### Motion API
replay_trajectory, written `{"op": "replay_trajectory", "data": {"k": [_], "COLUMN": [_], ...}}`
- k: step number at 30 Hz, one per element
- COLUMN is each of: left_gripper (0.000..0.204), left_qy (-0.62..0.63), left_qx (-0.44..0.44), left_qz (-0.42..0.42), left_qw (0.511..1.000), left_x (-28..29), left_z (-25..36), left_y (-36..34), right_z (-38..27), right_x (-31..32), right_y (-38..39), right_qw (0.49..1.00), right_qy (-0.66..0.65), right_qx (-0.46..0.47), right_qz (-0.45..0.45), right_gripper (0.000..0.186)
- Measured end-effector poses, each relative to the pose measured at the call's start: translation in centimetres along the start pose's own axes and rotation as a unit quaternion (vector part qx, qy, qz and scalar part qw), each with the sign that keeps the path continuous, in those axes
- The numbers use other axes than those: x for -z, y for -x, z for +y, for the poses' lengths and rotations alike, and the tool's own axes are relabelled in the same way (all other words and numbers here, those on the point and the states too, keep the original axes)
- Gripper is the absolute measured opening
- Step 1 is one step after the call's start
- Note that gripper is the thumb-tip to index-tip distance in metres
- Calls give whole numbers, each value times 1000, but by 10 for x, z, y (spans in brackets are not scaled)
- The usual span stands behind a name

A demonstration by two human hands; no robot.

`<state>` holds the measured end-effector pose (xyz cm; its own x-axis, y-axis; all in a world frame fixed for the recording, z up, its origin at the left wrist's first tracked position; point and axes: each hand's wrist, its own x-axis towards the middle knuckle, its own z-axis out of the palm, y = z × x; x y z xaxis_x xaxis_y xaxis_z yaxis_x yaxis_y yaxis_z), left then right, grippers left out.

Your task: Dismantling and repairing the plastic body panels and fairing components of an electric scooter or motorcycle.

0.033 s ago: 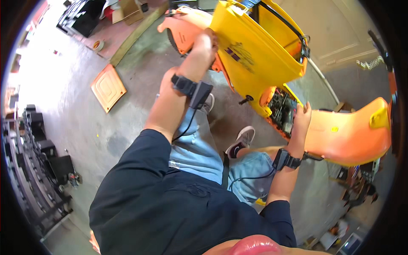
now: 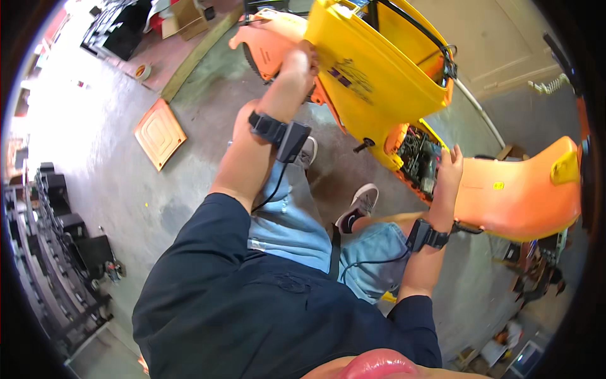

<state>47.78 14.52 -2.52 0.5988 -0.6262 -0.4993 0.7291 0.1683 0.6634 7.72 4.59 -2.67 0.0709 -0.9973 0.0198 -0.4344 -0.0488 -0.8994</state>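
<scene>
In front of me is a ride-on vehicle with a large yellow body panel [image 2: 385,85], tilted, with dark markings on its side. My left hand [image 2: 305,58] is closed at the panel's left edge, beside an orange fender [image 2: 271,45] with a dark wheel behind it. An uncovered compartment [image 2: 419,155] full of wires and parts lies below the yellow panel. My right hand [image 2: 449,167] is raised between that compartment and the orange seat [image 2: 521,197], fingers up and slightly apart, with nothing visible in it. A black knob [image 2: 364,146] sticks out of the panel's lower corner.
A square orange cover [image 2: 160,134] lies on the grey floor at the left. Behind it runs a wooden edge strip [image 2: 199,57], with a cardboard box [image 2: 187,19] beyond. Black racks [image 2: 47,252] stand at the far left. A pale pipe [image 2: 480,112] lies along the right wall.
</scene>
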Motion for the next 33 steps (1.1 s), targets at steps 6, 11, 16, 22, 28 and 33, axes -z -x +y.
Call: {"op": "replay_trajectory", "data": {"k": [6,11,16,22,28,33], "left_gripper": [9,11,12,22,28,40], "left_qy": [-132,-226,-316,-440,-522,-646], "left_qx": [-141,-200,-196,-166,-264,-300], "left_qz": [28,95,40,-28,-57,-7], "left_qw": [981,949,927,882,809,702], "left_x": [-6,14,41,45,52,59], "left_z": [-17,-28,-19,-11,-21,-19], "left_y": [22,-3,-18,-17,-26,-26], "right_z": [-39,-25,-4,-1,3,7], "right_x": [-14,-11,6,13,-1,-14], "right_y": [15,3,-15,-29,-39,-43], "right_qw": [993,996,995,995,995,993], "right_qy": [-117,-76,-74,-46,-10,52], "right_qx": [-12,-23,-36,-70,-33,17], "right_qz": [-33,-38,-49,-58,-92,-107], "right_gripper": [57,56,57,54,53,50]}}
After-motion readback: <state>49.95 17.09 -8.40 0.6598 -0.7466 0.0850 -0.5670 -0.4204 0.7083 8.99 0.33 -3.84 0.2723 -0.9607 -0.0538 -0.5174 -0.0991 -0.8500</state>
